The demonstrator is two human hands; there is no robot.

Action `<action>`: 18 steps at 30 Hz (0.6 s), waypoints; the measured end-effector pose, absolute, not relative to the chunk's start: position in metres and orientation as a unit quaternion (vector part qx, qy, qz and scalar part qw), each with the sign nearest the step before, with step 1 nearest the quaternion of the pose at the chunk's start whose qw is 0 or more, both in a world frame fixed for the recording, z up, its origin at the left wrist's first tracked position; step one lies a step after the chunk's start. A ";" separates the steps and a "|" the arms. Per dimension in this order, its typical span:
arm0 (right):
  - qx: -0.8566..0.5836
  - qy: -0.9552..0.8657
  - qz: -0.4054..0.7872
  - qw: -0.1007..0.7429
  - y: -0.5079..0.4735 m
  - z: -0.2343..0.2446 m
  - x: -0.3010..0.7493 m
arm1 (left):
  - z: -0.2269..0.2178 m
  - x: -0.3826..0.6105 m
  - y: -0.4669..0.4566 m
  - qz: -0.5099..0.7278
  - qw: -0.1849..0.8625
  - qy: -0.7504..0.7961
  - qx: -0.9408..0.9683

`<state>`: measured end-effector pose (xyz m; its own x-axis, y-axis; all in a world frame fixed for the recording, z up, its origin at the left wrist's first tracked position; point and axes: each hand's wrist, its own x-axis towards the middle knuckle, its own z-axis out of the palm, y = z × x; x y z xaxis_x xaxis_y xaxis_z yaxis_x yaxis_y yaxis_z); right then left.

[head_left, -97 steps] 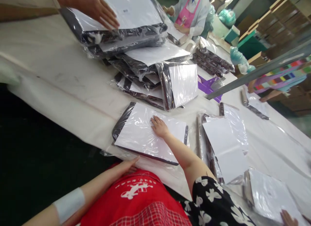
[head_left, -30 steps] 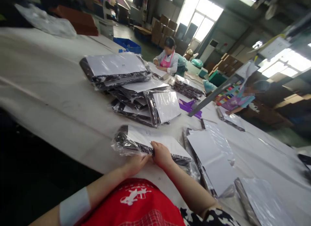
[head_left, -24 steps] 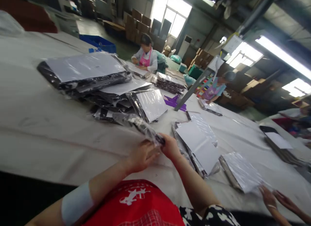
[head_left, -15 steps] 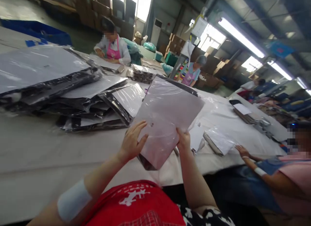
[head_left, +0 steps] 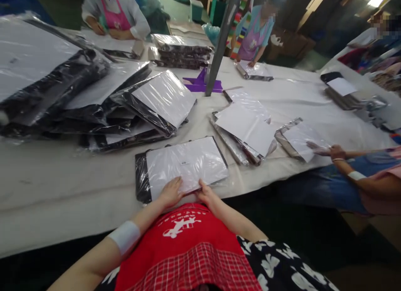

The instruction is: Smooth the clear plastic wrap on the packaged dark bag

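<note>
**Both hands at the near edge of a bagged packet**

Head view: the left hand (head_left: pixel 171 192) and right hand (head_left: pixel 205 193) lay side by side on the near edge of a plastic-bagged packet (head_left: pixel 183 165), fingers spread flat, gripping nothing. The packet lay flat on the white table (head_left: pixel 46 174), stretching away beyond the fingertips. Farther beyond them sat a pile of bagged packets (head_left: pixel 94 103).
</note>
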<state>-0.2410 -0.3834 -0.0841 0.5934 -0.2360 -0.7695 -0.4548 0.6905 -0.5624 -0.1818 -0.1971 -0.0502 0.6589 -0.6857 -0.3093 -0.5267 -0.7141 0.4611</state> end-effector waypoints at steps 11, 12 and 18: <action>-0.410 0.514 0.183 0.731 -0.407 -0.079 -0.250 | -0.049 -0.214 -0.190 -0.196 0.177 -0.323 0.909; -0.439 0.499 0.214 0.716 -0.410 -0.073 -0.252 | -0.050 -0.216 -0.191 -0.189 0.180 -0.329 0.907; -0.719 0.292 0.349 0.526 -0.451 -0.024 -0.271 | -0.051 -0.221 -0.191 -0.170 0.199 -0.345 0.901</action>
